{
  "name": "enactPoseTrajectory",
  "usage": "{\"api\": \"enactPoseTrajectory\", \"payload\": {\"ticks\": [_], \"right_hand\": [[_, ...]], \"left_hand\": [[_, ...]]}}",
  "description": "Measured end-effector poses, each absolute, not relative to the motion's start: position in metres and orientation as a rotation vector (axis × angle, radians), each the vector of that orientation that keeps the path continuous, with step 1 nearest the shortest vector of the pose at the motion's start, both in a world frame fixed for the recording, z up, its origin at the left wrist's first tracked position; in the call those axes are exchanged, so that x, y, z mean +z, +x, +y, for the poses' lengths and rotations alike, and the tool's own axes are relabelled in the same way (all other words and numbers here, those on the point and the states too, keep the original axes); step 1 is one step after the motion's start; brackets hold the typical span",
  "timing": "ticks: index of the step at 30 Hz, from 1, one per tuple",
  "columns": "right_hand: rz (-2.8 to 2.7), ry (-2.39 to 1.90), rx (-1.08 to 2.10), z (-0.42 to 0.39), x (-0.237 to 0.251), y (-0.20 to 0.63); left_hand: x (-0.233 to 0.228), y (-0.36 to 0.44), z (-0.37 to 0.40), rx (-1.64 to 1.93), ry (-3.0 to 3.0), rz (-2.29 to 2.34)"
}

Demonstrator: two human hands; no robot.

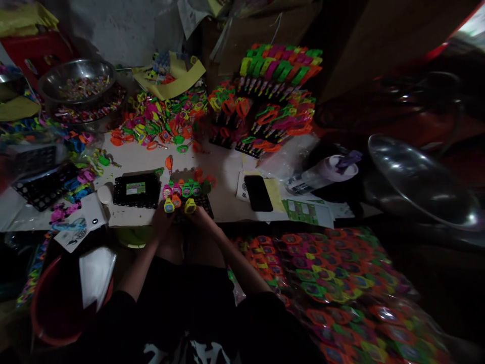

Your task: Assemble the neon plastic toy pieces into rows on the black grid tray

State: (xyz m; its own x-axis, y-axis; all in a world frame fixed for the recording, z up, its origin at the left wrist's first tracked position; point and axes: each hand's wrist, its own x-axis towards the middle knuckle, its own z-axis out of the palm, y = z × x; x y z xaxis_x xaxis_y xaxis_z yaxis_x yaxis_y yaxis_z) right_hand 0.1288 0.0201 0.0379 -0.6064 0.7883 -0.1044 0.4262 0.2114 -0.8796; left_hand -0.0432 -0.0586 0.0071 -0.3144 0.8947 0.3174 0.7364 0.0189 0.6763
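Observation:
Toy watches [187,189] in pink, green, orange and yellow stand in rows on a black perforated tray [206,205] at the front edge of the table. My left hand [162,220] is at the tray's near left side, beside a yellow toy watch with a blue face [169,205]; its fingers are too dark to make out. At the near right side, my right hand [199,215] is closed on another yellow toy watch [190,206], a little apart from the others. Left of these lies a black tray with a green card [136,189].
Loose toy watches [162,121] are heaped at the back, near a filled rack [265,101]. A metal bowl [78,81] holds small parts. A phone [258,193], a tumbler [322,174] and a large steel basin [420,182] lie rightward. Bagged watches [341,273] sit below the table edge.

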Motion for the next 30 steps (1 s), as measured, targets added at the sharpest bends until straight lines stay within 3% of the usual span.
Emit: {"api": "enactPoseTrajectory", "payload": {"ticks": [14,20,26,30], "right_hand": [[-2.531,-0.888,1.213,0.035,0.067,0.107],[-2.291,-0.901,1.420,0.033,0.066,0.132],[-2.057,-1.311,1.702,0.084,0.066,0.219],[-1.973,-1.597,1.319,0.123,0.062,0.215]], "left_hand": [[0.010,-0.053,-0.053,1.137,1.700,1.877],[0.019,-0.048,-0.054,1.262,1.551,1.782],[0.007,-0.038,-0.053,1.318,1.309,1.827],[0.006,-0.048,-0.070,1.298,1.225,1.781]]}}
